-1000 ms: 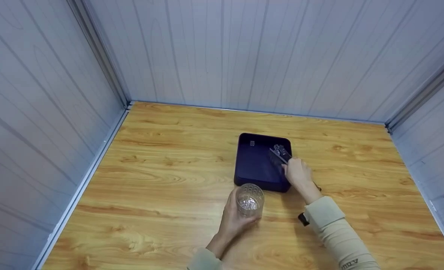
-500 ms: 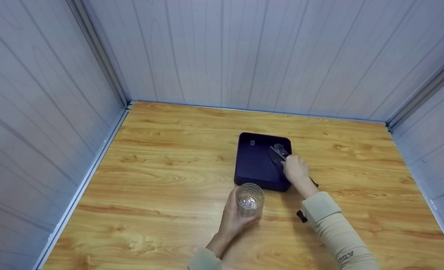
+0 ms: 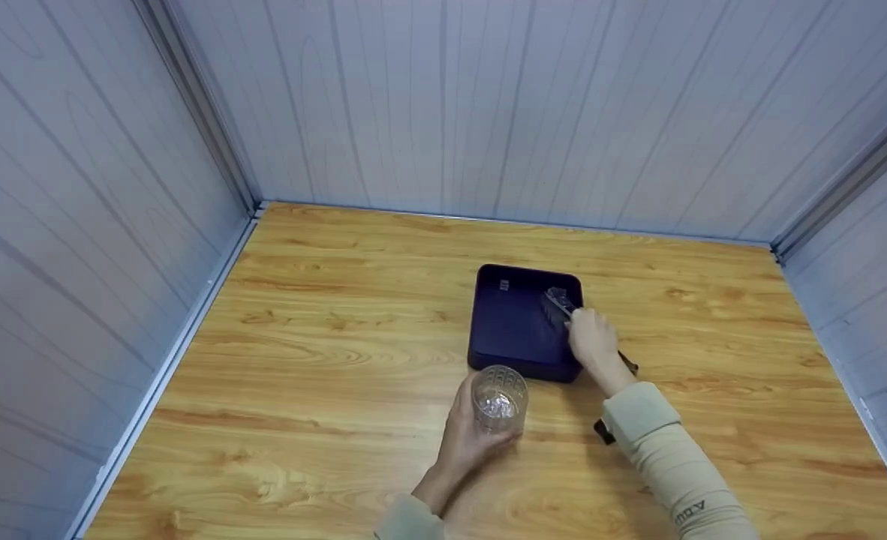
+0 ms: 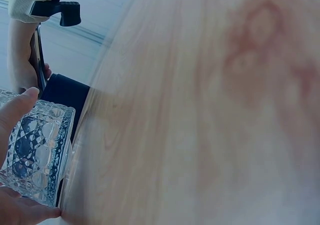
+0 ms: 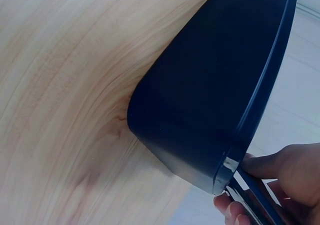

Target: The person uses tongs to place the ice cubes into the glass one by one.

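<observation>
Glass (image 3: 500, 403) in left grip (image 3: 461, 435), right grip (image 3: 593, 341) pinching tongs (image 3: 562, 304)

Left hand (image 3: 464, 433) and right hand (image 3: 595, 343) curled

Free room left of tray (image 3: 515, 330)

Enclosed work area, seen from above in the head view. Counter (image 3: 301, 375): yellow-brown wood grain running from side to side, marked with darker knots; paler and pinkish in both wrist views. Back wall (image 3: 428, 105), left wall (image 3: 61, 225) and right wall (image 3: 871, 322): pale blue-grey panels patterned with darker grain-like lines. Grey metal strips cover the left corner (image 3: 203, 111) and right corner (image 3: 856, 178); a thin, light trim (image 3: 170, 367) borders the counter's left edge. Diffuse light leaves a soft sheen on the near surface.
</observation>
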`<state>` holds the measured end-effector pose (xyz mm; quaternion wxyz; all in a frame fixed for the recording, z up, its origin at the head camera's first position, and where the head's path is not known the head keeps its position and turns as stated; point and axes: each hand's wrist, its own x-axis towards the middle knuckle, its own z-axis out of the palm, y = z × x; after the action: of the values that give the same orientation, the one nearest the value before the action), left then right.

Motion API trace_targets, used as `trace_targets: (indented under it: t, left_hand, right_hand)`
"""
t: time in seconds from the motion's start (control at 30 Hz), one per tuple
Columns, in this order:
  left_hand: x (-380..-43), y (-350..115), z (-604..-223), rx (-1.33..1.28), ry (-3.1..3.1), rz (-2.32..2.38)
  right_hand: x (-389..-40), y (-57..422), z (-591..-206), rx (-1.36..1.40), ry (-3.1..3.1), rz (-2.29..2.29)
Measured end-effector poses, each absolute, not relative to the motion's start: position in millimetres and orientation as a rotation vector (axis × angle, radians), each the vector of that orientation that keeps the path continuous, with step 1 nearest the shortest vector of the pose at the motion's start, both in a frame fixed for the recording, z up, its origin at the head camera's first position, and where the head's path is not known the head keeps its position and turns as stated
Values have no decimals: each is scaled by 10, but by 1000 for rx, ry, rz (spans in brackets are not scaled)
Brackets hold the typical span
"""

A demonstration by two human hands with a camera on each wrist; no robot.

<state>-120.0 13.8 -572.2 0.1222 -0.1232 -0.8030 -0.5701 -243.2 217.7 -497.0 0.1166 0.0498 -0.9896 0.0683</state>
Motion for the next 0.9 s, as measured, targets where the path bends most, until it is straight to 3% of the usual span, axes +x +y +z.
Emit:
trace_targets:
  t: [0.9]
  left_hand:
    - [-1201,142,-5729,-372,-2317,-1643]
  right_hand:
    - [-2434,2259,-4965,132,-2967,216]
